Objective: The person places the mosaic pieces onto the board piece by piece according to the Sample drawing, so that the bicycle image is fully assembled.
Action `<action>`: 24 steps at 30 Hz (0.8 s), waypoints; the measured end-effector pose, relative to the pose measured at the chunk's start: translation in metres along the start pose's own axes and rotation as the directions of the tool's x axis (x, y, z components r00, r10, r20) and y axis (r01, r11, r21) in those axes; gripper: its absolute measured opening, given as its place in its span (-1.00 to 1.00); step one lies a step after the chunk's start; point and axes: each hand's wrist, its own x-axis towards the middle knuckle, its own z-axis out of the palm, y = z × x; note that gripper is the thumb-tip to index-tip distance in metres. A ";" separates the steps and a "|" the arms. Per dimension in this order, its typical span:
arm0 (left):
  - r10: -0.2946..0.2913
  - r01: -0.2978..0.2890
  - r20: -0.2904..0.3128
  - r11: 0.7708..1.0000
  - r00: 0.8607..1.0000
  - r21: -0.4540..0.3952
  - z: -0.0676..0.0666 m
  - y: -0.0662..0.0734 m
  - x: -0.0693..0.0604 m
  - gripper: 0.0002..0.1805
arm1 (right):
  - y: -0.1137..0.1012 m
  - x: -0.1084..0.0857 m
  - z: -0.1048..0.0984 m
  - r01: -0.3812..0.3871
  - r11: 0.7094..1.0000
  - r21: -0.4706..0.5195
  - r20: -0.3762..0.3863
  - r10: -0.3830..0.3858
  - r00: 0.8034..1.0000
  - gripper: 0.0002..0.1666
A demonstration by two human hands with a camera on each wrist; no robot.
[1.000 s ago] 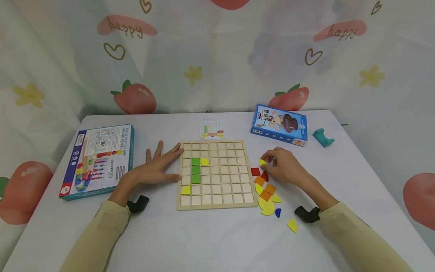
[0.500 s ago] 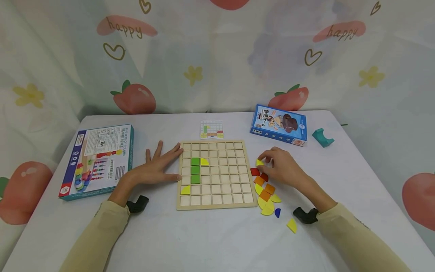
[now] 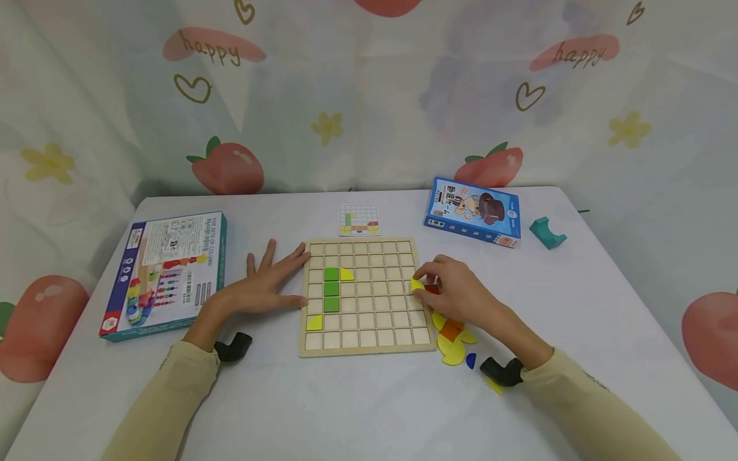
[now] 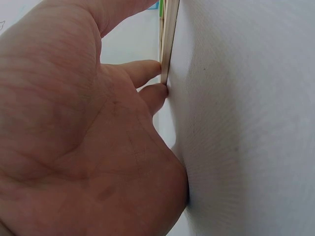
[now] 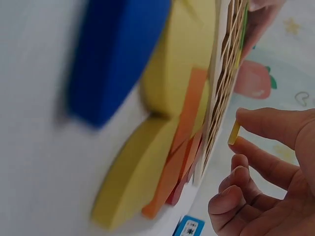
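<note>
Head view: The yellow tile [image 3: 417,284] is at the right rim of the wooden grid board [image 3: 369,351], which lies on the worktop [image 3: 369,410]. The right hand [image 3: 455,291] has its grip closed on the tile. The left hand [image 3: 262,285] has its fingers spread, touching the board's left rim; its grip encloses nothing. Loose tiles [image 3: 454,351] lie to the right of the board.

Left wrist view: Fingertips contact the board's edge, low against the worktop. The board appears stiff and probably slides if knocked; brace it at the rim.

Right wrist view: The tile spans the thumb and one finger, held by opposite edges, with a visible gap to the board. Judged by its straight, thin profile, it is rigid, light and unlikely to break under normal finger pressure. Smooth surfaces may slip. Take hold at two opposed edges, apply light pressure and leave the underside free. Its material cannot be confirmed.
</note>
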 end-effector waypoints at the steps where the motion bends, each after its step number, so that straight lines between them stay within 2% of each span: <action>1: 0.000 0.000 0.000 1.000 1.000 0.001 0.000 0.000 0.000 0.05 | -0.003 0.001 0.001 0.008 1.000 0.003 0.006 -0.008 1.000 -0.67; 9: -0.003 0.003 0.002 1.000 1.000 0.001 -0.001 0.001 -0.001 0.05 | -0.024 0.002 0.017 0.049 0.998 0.051 0.054 -0.051 0.997 -0.71; 16: 0.000 0.000 0.007 1.000 1.000 0.008 -0.001 0.002 -0.001 0.05 | -0.039 0.005 0.029 0.099 0.994 0.054 0.071 -0.103 0.992 -0.71; 24: 0.000 -0.001 0.016 1.000 1.000 0.018 -0.002 0.003 -0.002 0.04 | -0.054 0.006 0.039 0.084 0.993 0.083 0.090 -0.091 0.992 -0.73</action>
